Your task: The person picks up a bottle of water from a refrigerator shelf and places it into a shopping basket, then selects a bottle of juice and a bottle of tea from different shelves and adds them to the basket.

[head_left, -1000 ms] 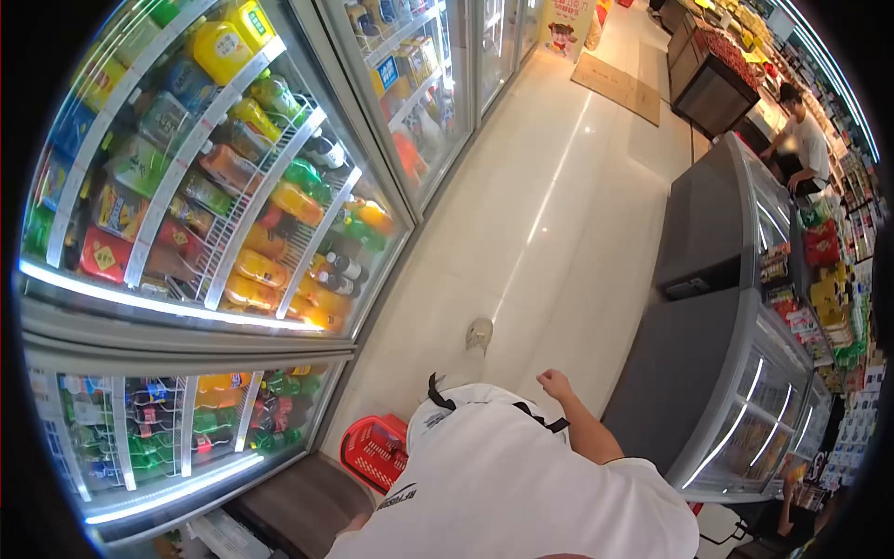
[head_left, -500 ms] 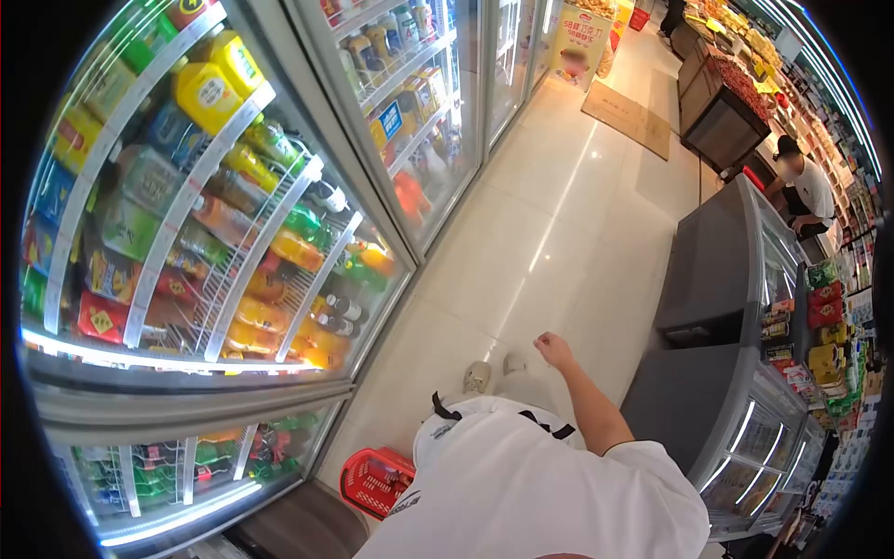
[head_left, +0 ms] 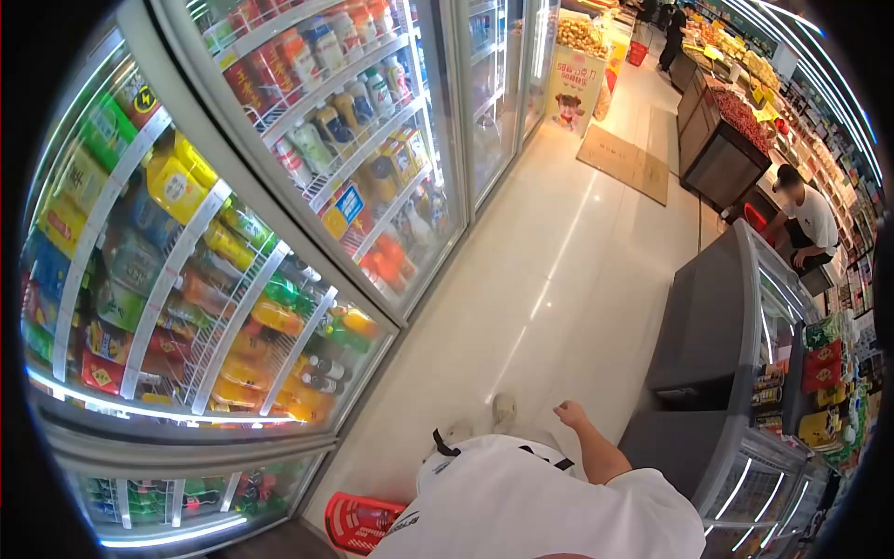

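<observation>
My right hand hangs at the end of my bent forearm, to the right of my waist. Its fingers are curled in, and nothing shows in them. The grey chest freezer is the nearest thing beyond it, and the two do not touch. On my other side a red plastic basket hangs low beside my white shirt, with a packaged item inside. My left hand is hidden, so its grip on the basket cannot be seen.
Glass-door drink coolers line the left. A pale tiled floor runs forward to a flat cardboard sheet and a poster-fronted stand. At the right, a person in a white top is beside the displays; another person stands far back.
The view has shifted, showing more of the second cooler and its shelves. My right hand and the basket sit lower in the picture. My shoes have changed position in a step.
</observation>
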The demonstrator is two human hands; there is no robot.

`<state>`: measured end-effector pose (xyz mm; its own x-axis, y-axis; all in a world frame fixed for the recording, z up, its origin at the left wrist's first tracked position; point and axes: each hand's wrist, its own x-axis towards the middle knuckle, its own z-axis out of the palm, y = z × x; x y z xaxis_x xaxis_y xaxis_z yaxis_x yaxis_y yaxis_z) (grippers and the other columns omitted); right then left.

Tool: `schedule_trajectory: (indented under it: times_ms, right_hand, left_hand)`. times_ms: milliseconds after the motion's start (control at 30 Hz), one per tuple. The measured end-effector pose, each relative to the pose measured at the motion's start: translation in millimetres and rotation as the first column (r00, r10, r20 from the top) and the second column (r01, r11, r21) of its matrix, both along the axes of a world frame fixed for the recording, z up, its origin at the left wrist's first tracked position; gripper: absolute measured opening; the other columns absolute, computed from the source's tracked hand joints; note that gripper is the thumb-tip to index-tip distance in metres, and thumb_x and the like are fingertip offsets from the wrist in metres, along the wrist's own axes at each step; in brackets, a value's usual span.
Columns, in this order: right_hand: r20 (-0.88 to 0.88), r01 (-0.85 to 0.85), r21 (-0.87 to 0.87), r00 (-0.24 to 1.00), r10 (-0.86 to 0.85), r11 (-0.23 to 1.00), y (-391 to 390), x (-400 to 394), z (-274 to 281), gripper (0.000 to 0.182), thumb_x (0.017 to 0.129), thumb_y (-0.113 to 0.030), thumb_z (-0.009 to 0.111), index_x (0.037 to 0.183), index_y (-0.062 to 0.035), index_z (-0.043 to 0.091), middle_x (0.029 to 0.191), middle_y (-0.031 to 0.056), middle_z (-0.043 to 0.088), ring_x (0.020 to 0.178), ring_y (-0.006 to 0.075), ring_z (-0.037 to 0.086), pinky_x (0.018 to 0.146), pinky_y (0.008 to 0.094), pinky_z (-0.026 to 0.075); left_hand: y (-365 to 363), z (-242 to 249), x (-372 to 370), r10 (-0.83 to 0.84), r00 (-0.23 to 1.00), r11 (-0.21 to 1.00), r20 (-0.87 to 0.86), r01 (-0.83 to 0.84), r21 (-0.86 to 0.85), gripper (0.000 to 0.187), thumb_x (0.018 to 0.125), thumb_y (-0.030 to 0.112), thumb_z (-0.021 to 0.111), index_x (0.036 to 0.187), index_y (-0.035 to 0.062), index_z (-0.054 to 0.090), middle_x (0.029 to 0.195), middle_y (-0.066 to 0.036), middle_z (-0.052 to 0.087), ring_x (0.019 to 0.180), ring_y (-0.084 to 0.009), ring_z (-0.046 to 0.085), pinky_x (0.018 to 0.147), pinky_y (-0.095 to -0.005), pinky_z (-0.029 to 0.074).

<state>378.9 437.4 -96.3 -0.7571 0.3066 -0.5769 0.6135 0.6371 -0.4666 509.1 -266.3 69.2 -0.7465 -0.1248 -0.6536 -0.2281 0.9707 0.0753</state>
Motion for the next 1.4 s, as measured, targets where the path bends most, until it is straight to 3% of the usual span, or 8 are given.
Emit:
schedule_trajectory:
  times_ms: [400,433,933,1000,1133,1200,1300,1400]
  right_hand:
    - [-0.185,0.053,-0.161,0.979,-0.083,0.986,55,-89,-8,0.037,0.085,-0.032,0.065,0.097,0.0028,0.069,0.082,0.0140,0.070,0.073,0.0214,0.068,0.068,0.0351,0.054]
    - [-0.187,0.050,-0.198,0.978,-0.088,0.979,57,-84,-14,0.037,0.085,-0.032,0.065,0.095,0.0034,0.068,0.081,0.0127,0.070,0.069,0.0190,0.068,0.066,0.0335,0.053]
    - [0.056,0.266,-0.193,0.964,-0.260,0.944,127,-64,-39,0.034,0.085,-0.026,0.065,0.100,0.0044,0.066,0.082,0.0116,0.070,0.066,0.0199,0.067,0.061,0.0328,0.053]
    - [0.064,0.284,-0.213,0.959,-0.277,0.935,123,-83,-34,0.035,0.086,-0.027,0.064,0.102,0.0041,0.066,0.084,0.0114,0.070,0.068,0.0195,0.067,0.061,0.0326,0.053]
    - [0.096,0.325,-0.250,0.946,-0.311,0.912,117,-117,-38,0.035,0.087,-0.028,0.064,0.104,0.0019,0.065,0.089,0.0102,0.069,0.072,0.0179,0.067,0.059,0.0317,0.051]
    - [0.105,0.340,-0.263,0.940,-0.324,0.903,111,-142,-25,0.034,0.087,-0.028,0.064,0.104,0.0011,0.065,0.089,0.0097,0.069,0.072,0.0175,0.067,0.058,0.0311,0.051]
    - [0.115,0.343,-0.297,0.939,-0.323,0.891,105,-185,-12,0.032,0.087,-0.029,0.064,0.101,-0.0004,0.066,0.087,0.0079,0.069,0.073,0.0173,0.067,0.058,0.0301,0.050]
    - [0.087,0.200,-0.217,0.979,-0.185,0.956,112,-236,-7,0.033,0.086,-0.028,0.064,0.101,0.0009,0.066,0.085,0.0089,0.069,0.072,0.0183,0.067,0.058,0.0312,0.051]
  left_hand:
    - [114,16,71,-0.007,0.994,0.999,0.113,0.002,0.051,0.036,0.086,0.036,0.052,0.082,0.0065,0.073,0.077,-0.023,0.069,0.076,-0.0387,0.069,0.070,-0.0481,0.054]
    - [128,10,52,0.618,0.750,0.786,0.235,-0.594,-0.174,0.040,0.082,0.040,0.054,0.077,0.0064,0.074,0.077,-0.020,0.070,0.079,-0.0352,0.070,0.076,-0.0454,0.054]
    - [194,-73,-115,0.448,0.881,0.878,-0.153,-0.401,0.261,0.038,0.084,0.031,0.058,0.083,-0.0056,0.068,0.080,-0.025,0.069,0.077,-0.0370,0.070,0.069,-0.0474,0.055]
    - [224,-72,-165,0.936,0.107,-0.150,0.336,-0.743,0.653,0.025,0.084,0.022,0.057,0.071,0.0001,0.060,0.064,-0.015,0.063,0.062,-0.0312,0.066,0.054,-0.0463,0.052]
    - [256,-89,-237,0.976,-0.092,-0.196,0.198,-0.768,0.609,0.020,0.083,0.019,0.055,0.070,0.0040,0.052,0.059,-0.009,0.053,0.053,-0.0260,0.059,0.046,-0.0435,0.048]
    - [264,-79,-254,0.773,0.620,0.531,-0.132,-0.519,0.670,0.020,0.084,0.019,0.055,0.078,0.0008,0.052,0.061,-0.009,0.051,0.051,-0.0257,0.056,0.045,-0.0418,0.046]
    - [268,-100,-314,0.949,0.047,-0.122,0.311,-0.856,0.502,0.021,0.084,0.021,0.054,0.084,-0.0001,0.052,0.064,-0.010,0.053,0.050,-0.0254,0.054,0.045,-0.0418,0.046]
    - [265,-104,-348,0.946,0.033,-0.116,0.323,-0.894,0.433,0.023,0.085,0.022,0.053,0.089,-0.0015,0.053,0.066,-0.011,0.054,0.054,-0.0266,0.059,0.047,-0.0424,0.047]
